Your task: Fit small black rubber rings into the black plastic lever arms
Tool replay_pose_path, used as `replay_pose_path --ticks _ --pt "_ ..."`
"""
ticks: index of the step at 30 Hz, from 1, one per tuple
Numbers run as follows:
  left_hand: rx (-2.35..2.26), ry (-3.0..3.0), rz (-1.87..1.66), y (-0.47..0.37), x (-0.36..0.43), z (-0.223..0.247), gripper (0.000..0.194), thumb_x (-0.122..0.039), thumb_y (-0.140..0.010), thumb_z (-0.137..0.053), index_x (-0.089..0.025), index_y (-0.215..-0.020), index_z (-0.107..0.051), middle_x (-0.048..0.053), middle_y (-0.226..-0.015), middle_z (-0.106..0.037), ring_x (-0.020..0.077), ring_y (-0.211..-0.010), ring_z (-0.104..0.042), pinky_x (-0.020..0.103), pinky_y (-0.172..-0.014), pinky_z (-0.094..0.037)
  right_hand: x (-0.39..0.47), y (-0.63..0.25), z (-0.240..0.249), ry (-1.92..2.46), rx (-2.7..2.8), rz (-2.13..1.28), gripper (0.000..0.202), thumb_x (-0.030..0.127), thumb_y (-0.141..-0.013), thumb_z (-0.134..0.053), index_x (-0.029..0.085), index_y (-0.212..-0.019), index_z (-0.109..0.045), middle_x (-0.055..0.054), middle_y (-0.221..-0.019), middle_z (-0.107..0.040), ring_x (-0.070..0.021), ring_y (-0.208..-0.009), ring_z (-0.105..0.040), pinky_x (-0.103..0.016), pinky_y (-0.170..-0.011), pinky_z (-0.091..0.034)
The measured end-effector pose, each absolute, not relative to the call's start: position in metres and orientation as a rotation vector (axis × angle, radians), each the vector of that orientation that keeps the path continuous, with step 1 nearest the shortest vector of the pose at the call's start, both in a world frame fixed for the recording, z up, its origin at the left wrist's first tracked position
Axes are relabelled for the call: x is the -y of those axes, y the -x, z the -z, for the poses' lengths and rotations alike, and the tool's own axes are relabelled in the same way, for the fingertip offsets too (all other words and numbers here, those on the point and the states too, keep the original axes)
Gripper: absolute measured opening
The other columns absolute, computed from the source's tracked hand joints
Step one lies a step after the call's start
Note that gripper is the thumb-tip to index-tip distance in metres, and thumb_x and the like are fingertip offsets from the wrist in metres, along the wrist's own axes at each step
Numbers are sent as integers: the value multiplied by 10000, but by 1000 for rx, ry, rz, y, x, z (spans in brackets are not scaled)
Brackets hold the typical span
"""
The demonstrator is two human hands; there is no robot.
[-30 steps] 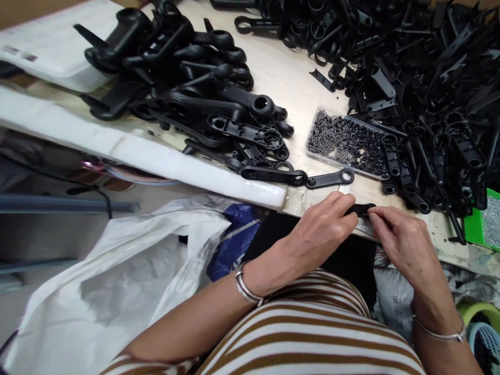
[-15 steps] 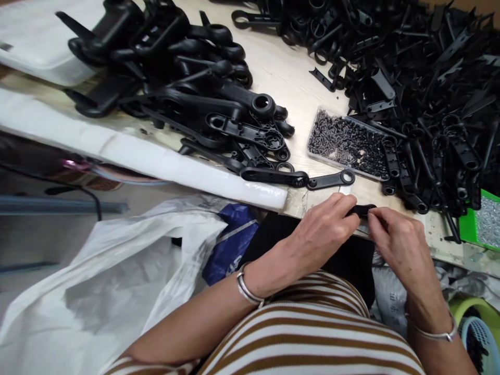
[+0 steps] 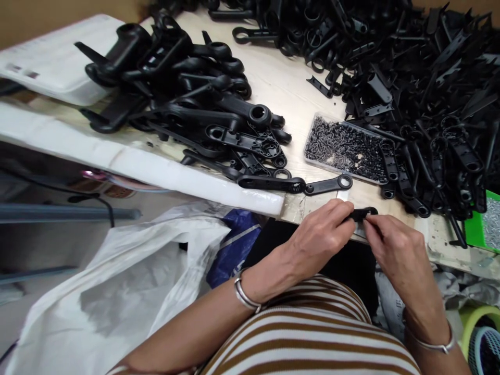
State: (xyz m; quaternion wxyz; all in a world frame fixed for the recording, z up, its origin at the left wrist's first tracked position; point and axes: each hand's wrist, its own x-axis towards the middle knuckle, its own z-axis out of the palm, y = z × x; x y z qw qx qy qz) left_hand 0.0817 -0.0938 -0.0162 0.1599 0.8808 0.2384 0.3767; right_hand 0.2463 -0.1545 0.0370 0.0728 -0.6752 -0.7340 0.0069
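Fingers of the left hand [image 3: 318, 237] and of the right hand [image 3: 394, 247] close from both sides on a small black plastic lever [image 3: 362, 213], pinched between them at the near edge of the pale wooden table [image 3: 281, 78], just in front of a loose ring-ended handle [image 3: 328, 184] and a clear tray of tiny black screws [image 3: 344, 148]. Heaps of long, matte black moulded arms [image 3: 203, 94] lie to the left and thinner black pieces [image 3: 425, 78] crowd the right, a white plastic bag [image 3: 113, 291] sagging below the table edge. Compared with half a second ago the grip is unchanged, and the hands sit slightly lower in view.
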Motion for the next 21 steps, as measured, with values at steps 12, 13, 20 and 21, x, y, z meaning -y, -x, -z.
replay_pose_path --ticks 12,13,20,21 --pt "-535 -2589 -1262 -87 101 16 208 -26 -918 -471 -88 -772 -606 131 -880 -645 188 -871 -588 321 -745 -580 160 -239 -28 2125 2140 284 261 237 -959 -437 158 -781 -610 -64 -676 -667 -155 -527 -604 -275 -483 -318" --pt "-542 -2565 -1251 -87 101 16 196 -26 -915 -480 -82 -776 -606 134 -878 -643 191 -872 -588 322 -748 -578 160 -241 -27 2084 2116 251 245 239 -954 -453 154 -803 -625 -67 -698 -681 -156 -555 -622 -267 -506 -358" --pt "-511 -2652 -1307 -82 96 10 178 -24 -912 -473 -87 -832 -619 130 -931 -655 192 -903 -608 328 -821 -572 163 -257 -26 2073 1484 -462 247 389 -911 -547 187 -908 -689 -20 -651 -709 -163 -537 -670 -264 -545 -529" --pt "-475 -2709 -1285 -82 94 9 187 -33 -916 -464 -88 -839 -625 124 -937 -660 195 -908 -615 329 -831 -570 163 -258 -24 2065 1418 -504 261 407 -905 -552 187 -925 -691 -21 -651 -710 -172 -540 -678 -267 -530 -533"
